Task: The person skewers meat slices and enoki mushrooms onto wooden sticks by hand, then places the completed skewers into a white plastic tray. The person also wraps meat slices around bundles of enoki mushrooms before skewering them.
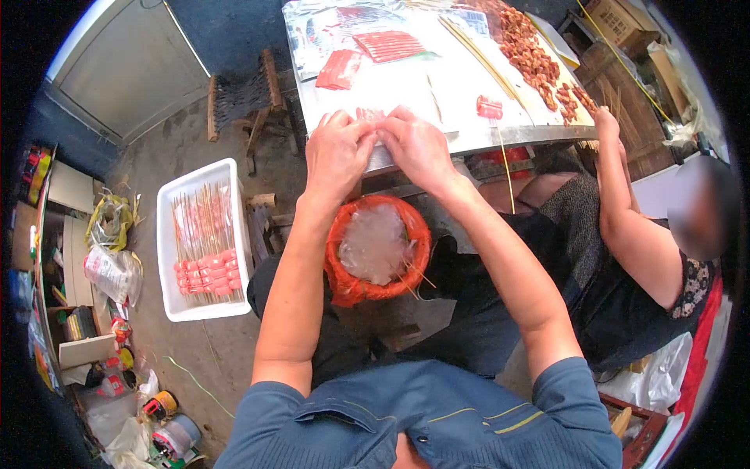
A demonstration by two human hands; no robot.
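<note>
Pink strips [369, 114] lie between left grip [336, 150] and right grip [416, 148], fingers narrow, at the desk [402, 84]; whether held, I can't tell.

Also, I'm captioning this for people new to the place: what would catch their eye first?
Probably the orange-lined bucket of cloudy plastic, between the person's forearms. Then the white tray of pink skewered pieces at the person's left, and the heap of reddish-brown pieces on the table's right side.

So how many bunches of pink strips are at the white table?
4: one bunch between the hands, a slab and a row farther back, and a small clump with a stick at right. The hands may hide more.
</note>
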